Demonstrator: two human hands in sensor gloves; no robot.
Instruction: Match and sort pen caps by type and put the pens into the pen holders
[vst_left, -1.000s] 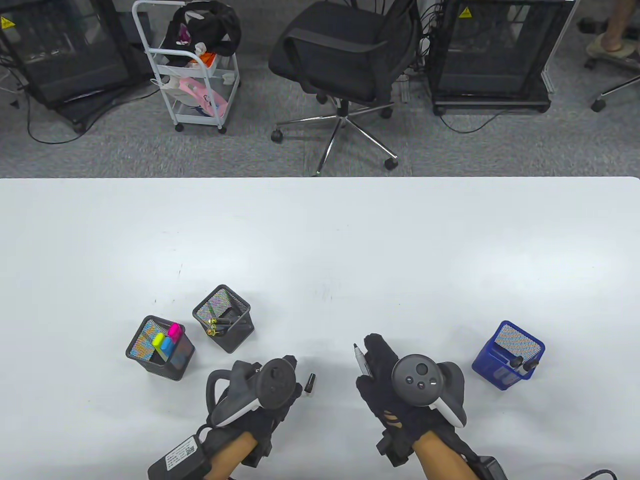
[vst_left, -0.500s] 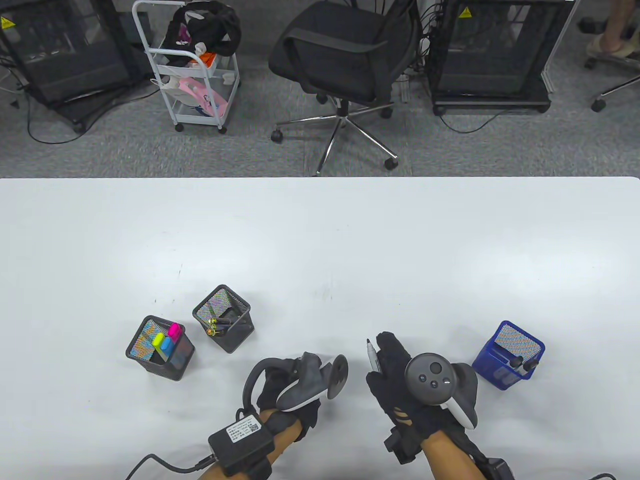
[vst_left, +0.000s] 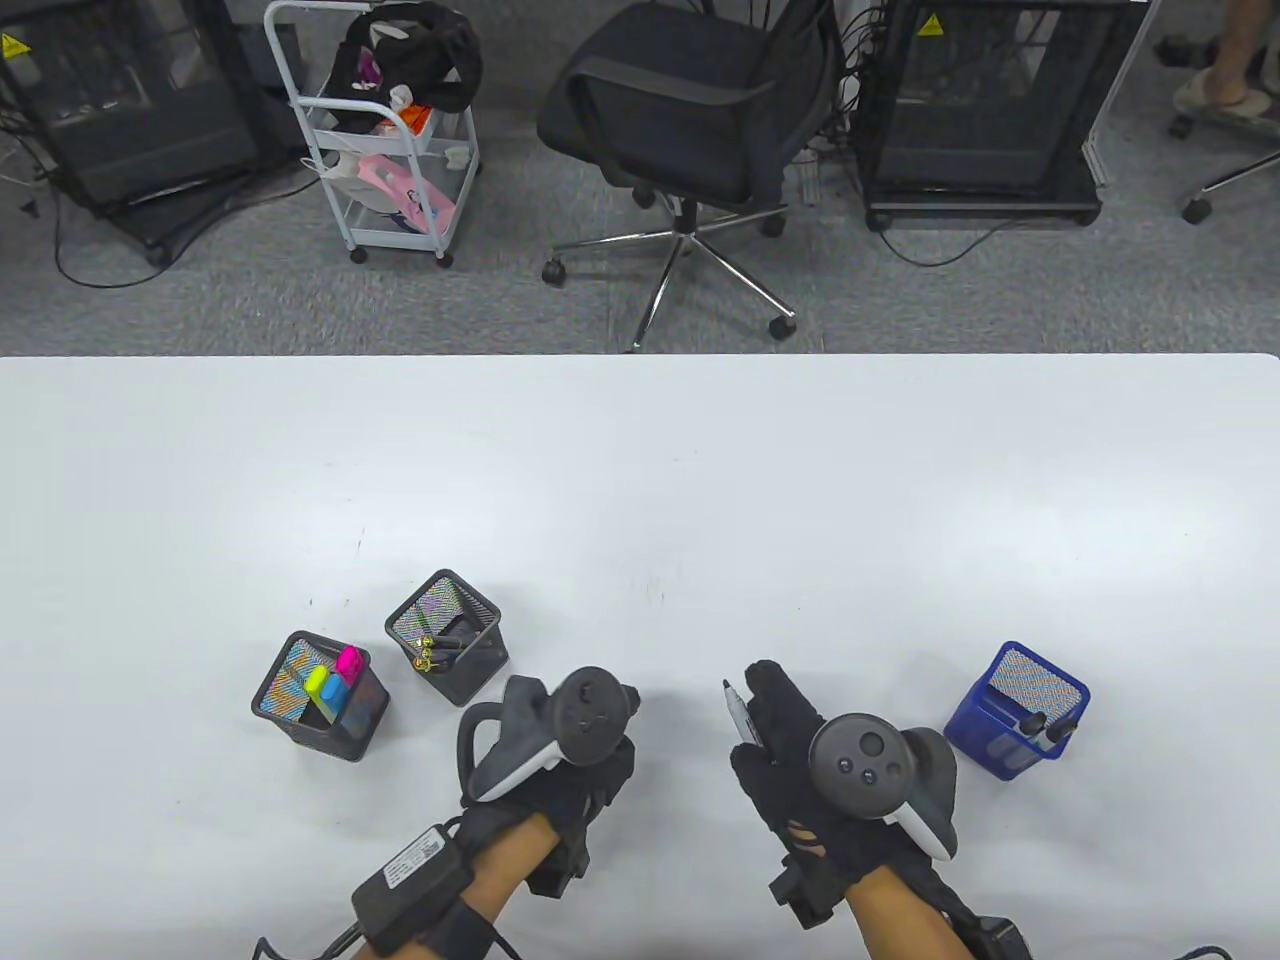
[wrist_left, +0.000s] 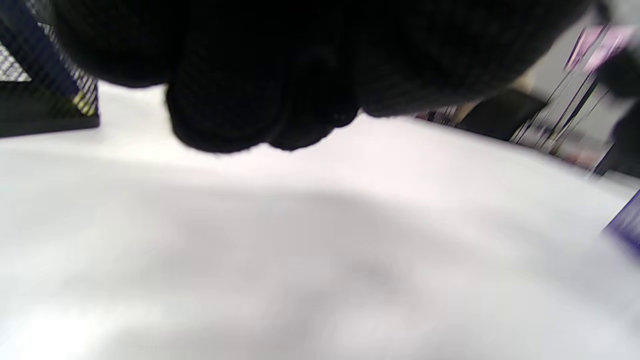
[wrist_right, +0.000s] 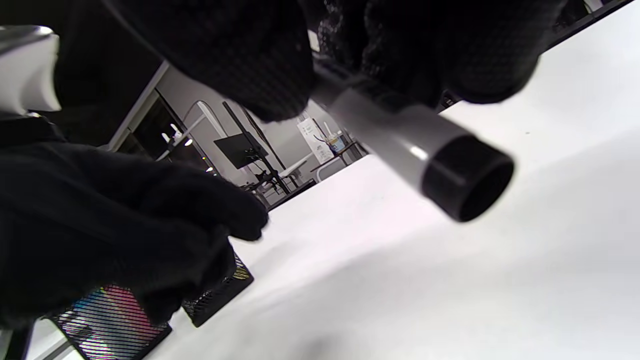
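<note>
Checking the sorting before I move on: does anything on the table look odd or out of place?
Only one thing: the marker in the right hand is uncapped, tip bare. The three holders stand upright, pens inside, nothing spilled. No loose cap shows on the table.

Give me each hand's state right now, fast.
Left hand: fingers curled under, nothing visible in them; whether it holds anything cannot be told.
Right hand: holding an uncapped marker.
</note>
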